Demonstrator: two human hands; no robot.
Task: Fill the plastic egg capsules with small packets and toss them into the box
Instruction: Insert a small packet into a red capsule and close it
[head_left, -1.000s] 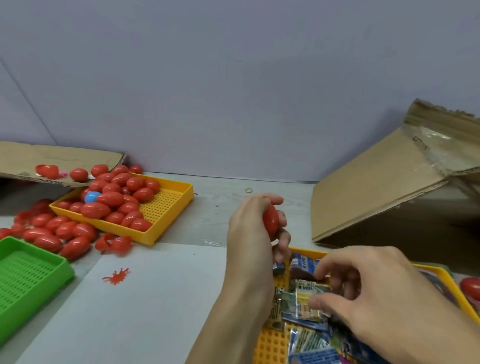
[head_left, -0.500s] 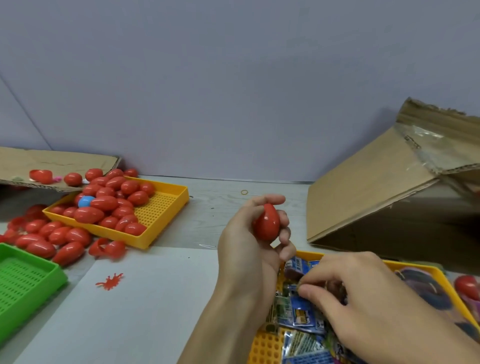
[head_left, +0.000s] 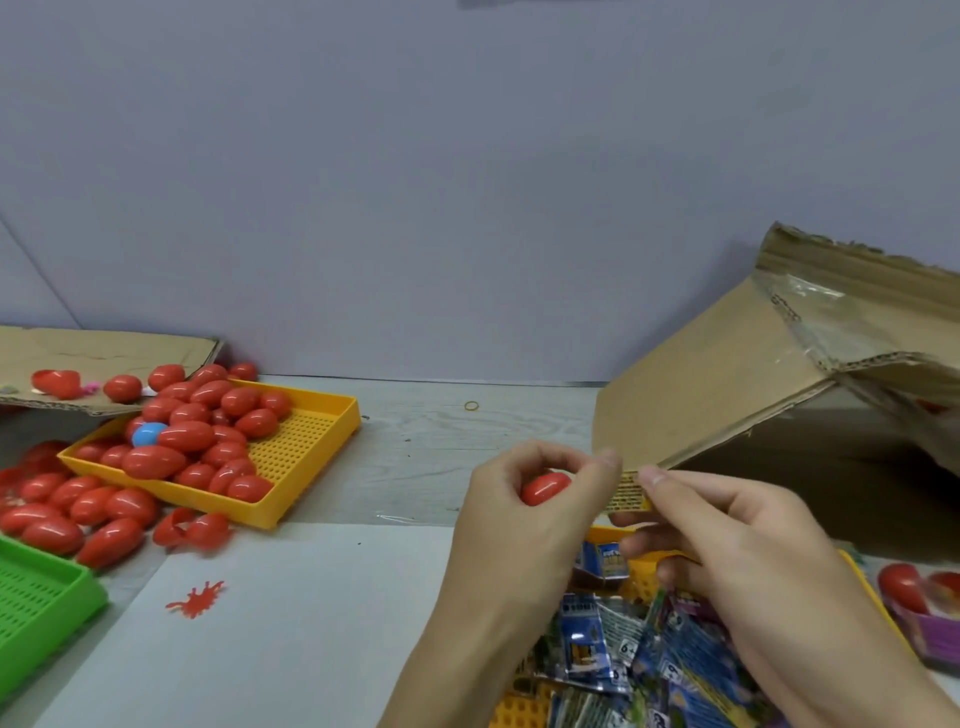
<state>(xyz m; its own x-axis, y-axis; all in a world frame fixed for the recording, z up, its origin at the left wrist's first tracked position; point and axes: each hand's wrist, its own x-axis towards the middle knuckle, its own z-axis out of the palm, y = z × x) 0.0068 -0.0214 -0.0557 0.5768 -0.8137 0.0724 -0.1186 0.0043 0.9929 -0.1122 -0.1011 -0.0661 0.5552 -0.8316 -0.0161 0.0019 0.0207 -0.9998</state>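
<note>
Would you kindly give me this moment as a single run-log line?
left hand: holds red egg capsule | right hand: pinches yellow packet beside it | packet not yet inside | cardboard box: behind hands

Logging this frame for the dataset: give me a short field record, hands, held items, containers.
left hand: grips a red egg capsule
right hand: pinches a small yellow packet, beside the capsule
packet supply: yellow tray under the hands, holding packets
capsule supply: yellow tray of red capsules far left, one blue capsule among them
box: cardboard box, right
other: green tray at left edge
</note>
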